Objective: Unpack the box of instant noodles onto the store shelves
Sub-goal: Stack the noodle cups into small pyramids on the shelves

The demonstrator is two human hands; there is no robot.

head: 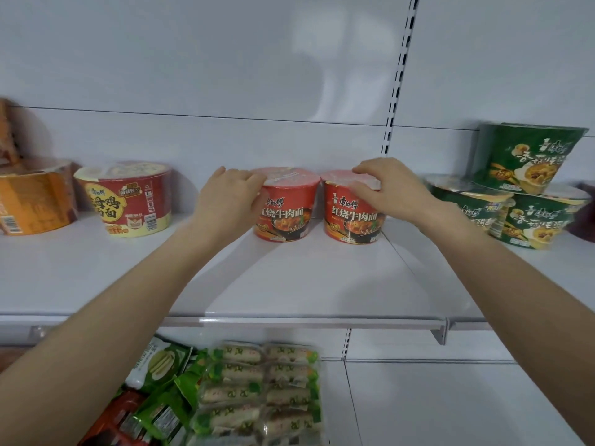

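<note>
Two red instant noodle cups stand side by side at the back of the white shelf. My left hand grips the left red cup by its rim and left side. My right hand grips the right red cup from above, fingers curled over the lid's right edge. Both cups stand upright on the shelf and nearly touch each other.
A red and yellow noodle bowl and an orange bowl stand to the left. Three green noodle bowls are stacked on the right. Below, a lower shelf holds green snack packs. An upright slotted rail divides the back panel.
</note>
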